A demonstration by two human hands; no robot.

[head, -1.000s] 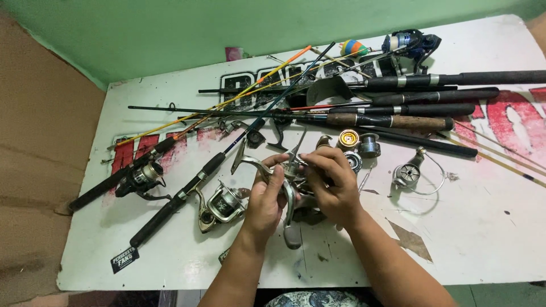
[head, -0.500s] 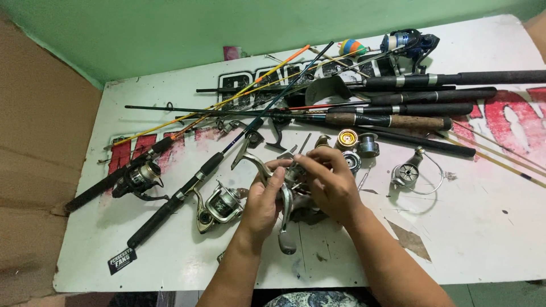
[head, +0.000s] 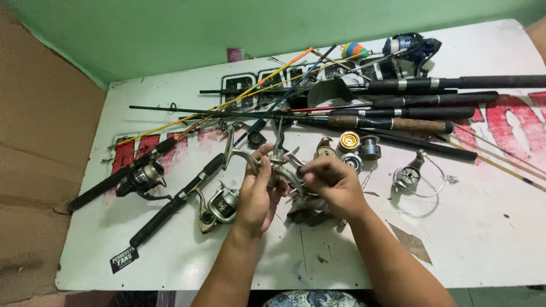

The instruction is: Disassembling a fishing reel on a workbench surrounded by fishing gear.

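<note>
Both hands meet over the middle of the white desk (head: 170,267), working on one silver reel body (head: 280,166). Left hand (head: 257,196) is wrapped around its lower part, thumb up along the side. Right hand (head: 334,185) is closed on it from the other side, fingers curled in against the metal. The reel is lifted just off the desk, its bail wire arcing out to the left above the left thumb.

Under the hands: a crumpled grey rag (head: 307,210), partly covered by the right wrist.

Just left of the left hand: a silver reel (head: 219,206) mounted on a black rod handle (head: 170,207), lying flat. Further left, a darker reel (head: 142,177) on a second rod handle (head: 99,190).

Right of the hands, near but not touching: a gold spool (head: 349,140), a grey spool (head: 370,147) and a smaller silver spool (head: 352,162) in a loose cluster. Beyond them, a stripped reel frame with wire bail (head: 412,177).

Along the far side of the desk: a pile of rods, including black handles (head: 455,82) and one cork-grip handle (head: 398,123), plus thin yellow and orange rod blanks (head: 250,88) crossing diagonally. A blue reel (head: 410,46) and a striped float (head: 355,50) sit at the far edge. Green wall (head: 170,28) behind, cardboard (head: 40,142) on the left.
</note>
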